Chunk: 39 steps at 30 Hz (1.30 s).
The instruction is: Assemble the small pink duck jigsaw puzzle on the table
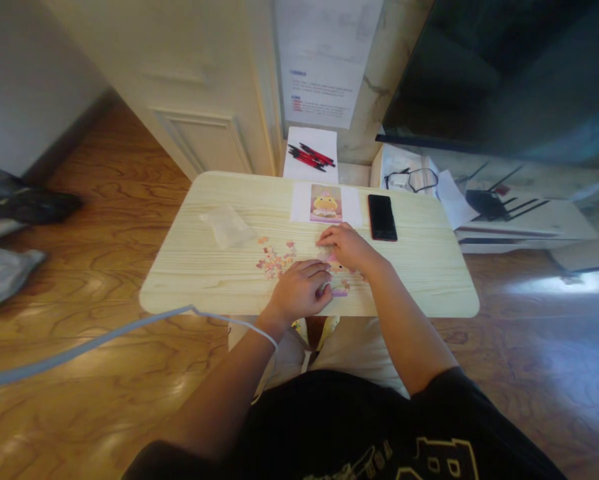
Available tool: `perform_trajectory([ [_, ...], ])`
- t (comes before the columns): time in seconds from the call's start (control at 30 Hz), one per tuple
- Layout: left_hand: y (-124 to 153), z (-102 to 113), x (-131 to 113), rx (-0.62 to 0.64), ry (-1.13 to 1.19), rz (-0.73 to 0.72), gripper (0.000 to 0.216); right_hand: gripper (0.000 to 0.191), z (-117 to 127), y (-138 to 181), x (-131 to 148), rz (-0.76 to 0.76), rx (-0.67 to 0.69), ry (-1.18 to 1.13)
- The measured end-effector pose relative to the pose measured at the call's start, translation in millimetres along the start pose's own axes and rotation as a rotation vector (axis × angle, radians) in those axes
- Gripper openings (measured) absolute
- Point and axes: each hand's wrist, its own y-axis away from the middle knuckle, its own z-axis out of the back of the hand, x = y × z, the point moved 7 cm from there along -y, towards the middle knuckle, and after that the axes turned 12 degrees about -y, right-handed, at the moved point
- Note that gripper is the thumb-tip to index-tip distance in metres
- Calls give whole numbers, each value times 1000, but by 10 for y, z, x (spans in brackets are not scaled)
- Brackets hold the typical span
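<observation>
Small pink and white jigsaw pieces [275, 260] lie scattered on a light wooden table [419, 267]. My left hand [302, 290] rests palm down near the front edge, fingers curled over a few joined pieces [340, 288]. My right hand [343, 245] lies just beyond it, fingertips pressed together on a piece I cannot make out. A reference picture of a yellow figure [325, 203] lies on white paper at the table's far edge.
A black phone [382, 217] lies right of the picture. A clear plastic bag [227, 225] sits at the left. Red and black pens [310, 156] lie on paper behind the table. Glasses [410, 179] rest on a low white stand. A white cable [129, 327] runs left over the wooden floor.
</observation>
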Motion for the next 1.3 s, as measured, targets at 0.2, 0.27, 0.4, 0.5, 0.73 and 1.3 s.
perform_trajectory([
  [0.2, 6, -10, -5, 6, -16, -5, 17, 51, 1, 6, 26, -5, -12, -10],
  [0.27, 7, -6, -2, -4, -20, -2, 16, 52, 20, 20, 34, -13, -18, -19],
  [0.4, 12, 3, -3, -17, -14, -6, 16, 55, 97, 67, 53, -29, -71, -58],
  [0.5, 15, 9, -8, -14, 0, -13, 18, 53, 198, 129, 69, -36, -152, -84],
  [0.73, 21, 21, 28, -16, -2, 28, 18, 33, 571, 720, 42, -137, -385, -167],
  [1.3, -85, -33, 140, 13, -240, 264, 66, 24, 535, 1901, -356, -437, -569, -131],
])
